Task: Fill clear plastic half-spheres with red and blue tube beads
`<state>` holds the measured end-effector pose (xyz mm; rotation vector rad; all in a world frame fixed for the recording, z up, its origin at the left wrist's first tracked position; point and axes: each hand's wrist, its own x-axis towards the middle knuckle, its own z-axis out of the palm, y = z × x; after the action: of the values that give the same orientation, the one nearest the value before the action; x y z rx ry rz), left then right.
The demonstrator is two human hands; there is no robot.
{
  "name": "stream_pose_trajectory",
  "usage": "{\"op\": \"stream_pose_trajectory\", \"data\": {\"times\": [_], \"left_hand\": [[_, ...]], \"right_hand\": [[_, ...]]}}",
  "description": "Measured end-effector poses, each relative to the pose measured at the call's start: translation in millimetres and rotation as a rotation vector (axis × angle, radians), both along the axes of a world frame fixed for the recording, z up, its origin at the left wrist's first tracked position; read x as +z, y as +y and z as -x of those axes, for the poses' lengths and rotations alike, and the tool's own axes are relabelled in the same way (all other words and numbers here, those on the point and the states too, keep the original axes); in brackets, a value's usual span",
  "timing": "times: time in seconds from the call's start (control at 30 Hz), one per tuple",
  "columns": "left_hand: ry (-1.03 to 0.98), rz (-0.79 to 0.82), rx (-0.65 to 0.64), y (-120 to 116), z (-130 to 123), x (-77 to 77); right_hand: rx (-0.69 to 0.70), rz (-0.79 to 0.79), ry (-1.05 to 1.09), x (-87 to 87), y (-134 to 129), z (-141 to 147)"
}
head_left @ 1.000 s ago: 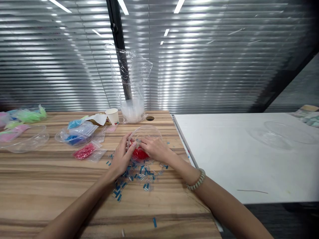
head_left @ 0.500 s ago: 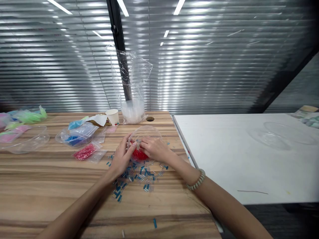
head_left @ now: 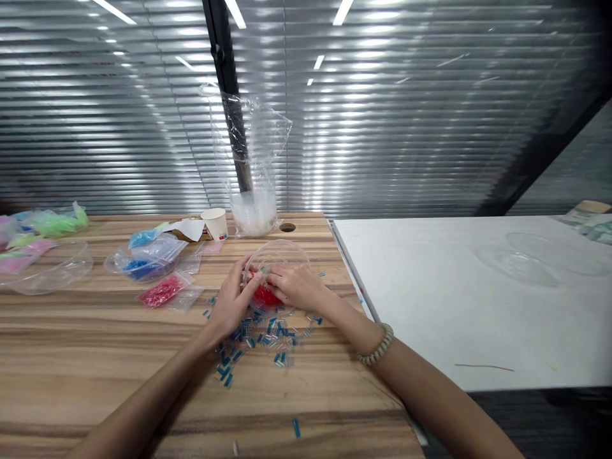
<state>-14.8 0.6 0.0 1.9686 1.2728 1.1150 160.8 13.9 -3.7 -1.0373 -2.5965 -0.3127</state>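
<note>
Clear round plastic bowl (head_left: 280, 250) with red contents (head_left: 266, 294) rests on the wood-grain counter (head_left: 157, 370). Left hand (head_left: 234, 299) grips its rim; right hand (head_left: 297, 285) reaches inside, fingertips near the left thumb.

Cool light glares through the blinds (head_left: 382, 115) — soft shadows on the wooden table (head_left: 95, 357), upper right corner dark, small details blurred

Horizontal slatted blinds (head_left: 382, 127) hung across the glass behind, crossed by a dark post (head_left: 224, 70) and streaked with bright reflections of ceiling lights. The wood-grained tabletop (head_left: 119, 344) stood beside a white table (head_left: 411, 306), a narrow gap between them. Dark floor (head_left: 526, 414) showed below the white table's near edge.
</note>
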Motion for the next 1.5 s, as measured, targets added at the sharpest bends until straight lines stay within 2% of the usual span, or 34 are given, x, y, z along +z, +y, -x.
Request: {"op": "stream_pose_trajectory", "data": {"times": [0.43, 0.8, 1.13, 1.37, 1.5], "left_hand": [[0.014, 0.036, -0.046, 4.9, 6.0, -4.2], [0.064, 0.044, -0.055, 3.8, 6.9, -1.4], [-0.025, 0.090, -0.065, 4.7, 5.5, -3.9], [-0.125, 0.164, -0.055, 2.2, 1.4, 3.1], [-0.147, 0.172, -0.032, 2.9, 2.0, 4.1]], "right_hand": [[-0.004, 0.028, 0.001, -2.4, 0.1, 0.1], [0.002, 0.030, -0.001, 1.1, -0.5, 0.1], [0.055, -0.100, 0.042, -3.9, 6.4, -1.1], [0.104, -0.177, 0.071, -3.2, 7.7, -3.0], [0.136, -0.285, 0.129, -1.2, 8.2, -4.9]]}}
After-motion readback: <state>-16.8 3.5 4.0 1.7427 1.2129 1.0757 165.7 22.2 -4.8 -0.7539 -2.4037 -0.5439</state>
